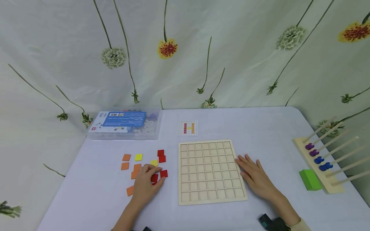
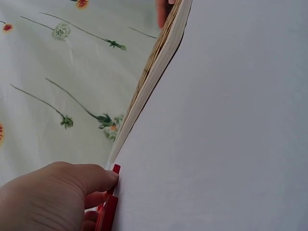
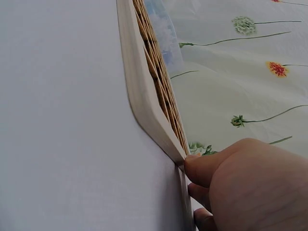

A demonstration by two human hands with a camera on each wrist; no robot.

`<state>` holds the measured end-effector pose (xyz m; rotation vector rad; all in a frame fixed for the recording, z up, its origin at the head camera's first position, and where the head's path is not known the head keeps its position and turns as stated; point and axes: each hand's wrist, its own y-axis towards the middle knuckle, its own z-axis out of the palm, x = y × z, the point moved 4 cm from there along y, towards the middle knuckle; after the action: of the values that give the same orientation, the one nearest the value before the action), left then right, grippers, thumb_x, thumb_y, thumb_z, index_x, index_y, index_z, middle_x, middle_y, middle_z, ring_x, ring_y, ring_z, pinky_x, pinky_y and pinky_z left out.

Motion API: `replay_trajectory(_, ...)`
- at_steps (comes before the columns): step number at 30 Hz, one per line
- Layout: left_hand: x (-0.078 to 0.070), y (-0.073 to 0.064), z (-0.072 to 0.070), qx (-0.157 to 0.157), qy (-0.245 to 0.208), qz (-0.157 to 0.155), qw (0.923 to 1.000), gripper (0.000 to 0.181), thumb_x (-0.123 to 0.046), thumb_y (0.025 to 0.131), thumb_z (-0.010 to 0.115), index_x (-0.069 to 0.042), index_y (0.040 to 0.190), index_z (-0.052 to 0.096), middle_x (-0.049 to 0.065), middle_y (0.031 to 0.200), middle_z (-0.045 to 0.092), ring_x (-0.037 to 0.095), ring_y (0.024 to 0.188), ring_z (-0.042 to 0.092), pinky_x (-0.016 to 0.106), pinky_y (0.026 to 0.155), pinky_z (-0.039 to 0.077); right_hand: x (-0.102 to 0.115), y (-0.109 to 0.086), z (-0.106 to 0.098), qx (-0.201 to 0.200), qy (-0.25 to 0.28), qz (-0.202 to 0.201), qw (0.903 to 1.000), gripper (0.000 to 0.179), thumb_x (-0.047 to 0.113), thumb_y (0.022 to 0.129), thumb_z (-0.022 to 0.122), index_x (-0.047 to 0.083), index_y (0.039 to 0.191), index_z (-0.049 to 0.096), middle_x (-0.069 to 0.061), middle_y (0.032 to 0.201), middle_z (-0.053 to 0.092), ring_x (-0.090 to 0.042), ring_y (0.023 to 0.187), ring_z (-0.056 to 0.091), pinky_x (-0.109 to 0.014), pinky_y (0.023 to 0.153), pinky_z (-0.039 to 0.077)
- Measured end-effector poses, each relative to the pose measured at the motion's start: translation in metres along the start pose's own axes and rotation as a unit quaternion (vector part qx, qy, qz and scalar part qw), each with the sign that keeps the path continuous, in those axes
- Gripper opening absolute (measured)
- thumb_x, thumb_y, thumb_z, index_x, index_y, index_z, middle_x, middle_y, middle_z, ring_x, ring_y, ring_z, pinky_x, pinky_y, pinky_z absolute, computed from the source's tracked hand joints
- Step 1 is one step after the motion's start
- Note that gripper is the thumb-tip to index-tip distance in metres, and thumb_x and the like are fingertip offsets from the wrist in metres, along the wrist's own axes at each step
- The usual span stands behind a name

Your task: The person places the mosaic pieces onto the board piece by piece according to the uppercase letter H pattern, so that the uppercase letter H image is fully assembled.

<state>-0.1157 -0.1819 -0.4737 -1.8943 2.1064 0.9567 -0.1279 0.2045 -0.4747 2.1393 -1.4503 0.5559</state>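
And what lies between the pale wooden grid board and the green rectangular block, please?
The head view shows the right hand there, touching the board; from hand to block, only bare white tablecloth shows.

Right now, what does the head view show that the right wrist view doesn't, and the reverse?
Only the head view: the left hand at red square tiles, orange square tiles, yellow square tiles, the white pattern card, the wooden peg rack and the green block.

Only the right wrist view: a close, low look at the side of the pale wooden grid board.

Both: that board, the right hand, clear plastic box, white tabletop and flower-patterned cloth backdrop.
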Motion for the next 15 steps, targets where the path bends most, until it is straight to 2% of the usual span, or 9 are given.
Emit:
replay_trajectory(9, 0.0019, 0.0002, 0.0008, -0.005, 0.000, 0.004, 1.0000, 0.033, -0.016, 0.069, 0.087, -0.012, 0.100, 0.075, 0.002, 0.094, 0.058, 0.014, 0.087, 0.051, 0.024, 0.064, 0.045, 0.0010, 0.0002, -0.0002, -0.007, -0.001, -0.010, 0.9999, 0.046, 0.011, 0.097, 0.056, 0.007, 0.143, 0.049, -0.021, 0.150, 0.042, -0.048, 0.142, 0.027, -0.073, 0.109, 0.010)
replay_trajectory(15, 0.0001, 0.0026, -0.0008, -0.014, -0.022, -0.008, 0.9996, 0.032, -0.018, 0.072, 0.085, -0.012, 0.101, 0.073, 0.001, 0.096, 0.062, 0.013, 0.089, 0.054, 0.026, 0.068, 0.051, 0.0002, 0.0002, -0.0003, -0.006, -0.003, -0.008, 0.9999, 0.047, 0.012, 0.097, 0.056, 0.007, 0.143, 0.049, -0.020, 0.150, 0.042, -0.047, 0.143, 0.027, -0.072, 0.109, 0.011)
